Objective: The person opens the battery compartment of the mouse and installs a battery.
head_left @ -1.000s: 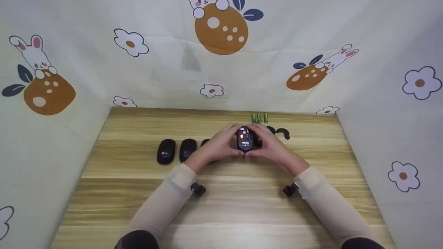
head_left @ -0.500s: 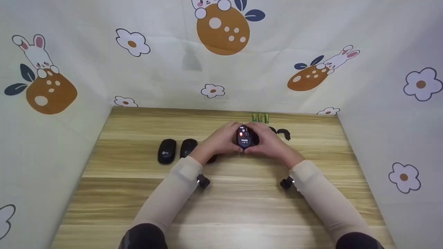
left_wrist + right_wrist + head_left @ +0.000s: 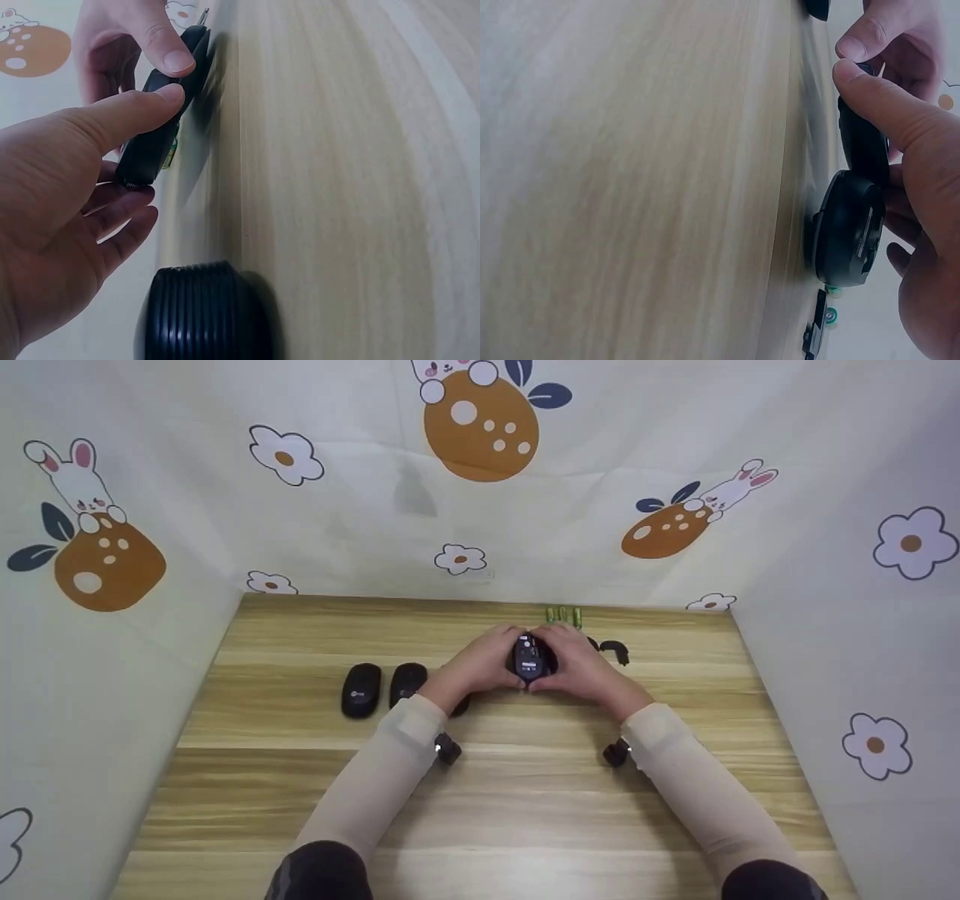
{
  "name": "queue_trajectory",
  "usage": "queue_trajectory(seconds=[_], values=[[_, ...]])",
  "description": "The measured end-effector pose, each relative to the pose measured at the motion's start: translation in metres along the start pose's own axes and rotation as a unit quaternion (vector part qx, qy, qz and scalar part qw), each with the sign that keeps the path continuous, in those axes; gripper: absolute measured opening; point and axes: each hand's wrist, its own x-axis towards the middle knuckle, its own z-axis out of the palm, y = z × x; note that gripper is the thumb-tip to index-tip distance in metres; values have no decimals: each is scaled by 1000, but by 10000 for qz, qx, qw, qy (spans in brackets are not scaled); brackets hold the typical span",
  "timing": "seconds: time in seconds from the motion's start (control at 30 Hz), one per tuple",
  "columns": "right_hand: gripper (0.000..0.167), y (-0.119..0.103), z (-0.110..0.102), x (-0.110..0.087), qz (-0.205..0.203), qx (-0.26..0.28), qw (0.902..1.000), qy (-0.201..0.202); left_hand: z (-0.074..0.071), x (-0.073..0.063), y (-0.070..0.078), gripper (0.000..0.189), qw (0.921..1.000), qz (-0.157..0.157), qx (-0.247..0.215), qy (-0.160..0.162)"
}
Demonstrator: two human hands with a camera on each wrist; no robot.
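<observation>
In the head view my left hand [image 3: 480, 661] and right hand [image 3: 583, 667] hold a black computer mouse [image 3: 529, 661] between them, its underside with printed labels turned up. Both thumbs lie along the near end, close together, and the fingers reach round the far end. The left wrist view shows the mouse [image 3: 146, 154] raised off the wood, the left thumb on its side. In the right wrist view a second black mouse [image 3: 847, 229] rests beside the held one, close by the right fingers; the right hand mostly covers it in the head view.
Two black mice, a left one [image 3: 361, 691] and another [image 3: 408, 682], stand left on the wooden table [image 3: 495, 810], with a third partly under the left forearm. Several green batteries [image 3: 563, 616] line the back edge. A curved black cover [image 3: 616, 651] lies right of the hands.
The red light on the mouse's underside, lit in both earlier frames, no longer shows. Both forearms have come slightly inward and forward, and both hands keep their hold.
</observation>
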Motion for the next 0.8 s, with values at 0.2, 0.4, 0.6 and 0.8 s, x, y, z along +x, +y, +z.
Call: queue_trajectory(seconds=[0.2,0.4,0.6,0.8], values=[[98,0,1,2,-45,-109,9999,-37,1,2,0,93,9999,65,132,24],[96,-1,0,2,57,-236,9995,-180,4,4,1,90,9995,51,309,-19],[96,-1,2,2,214,-293,9989,-283,6,6,1,91,9995,-28,326,-52],[97,-1,1,2,248,-353,9985,-327,7,6,-1,92,9994,9,336,-26]])
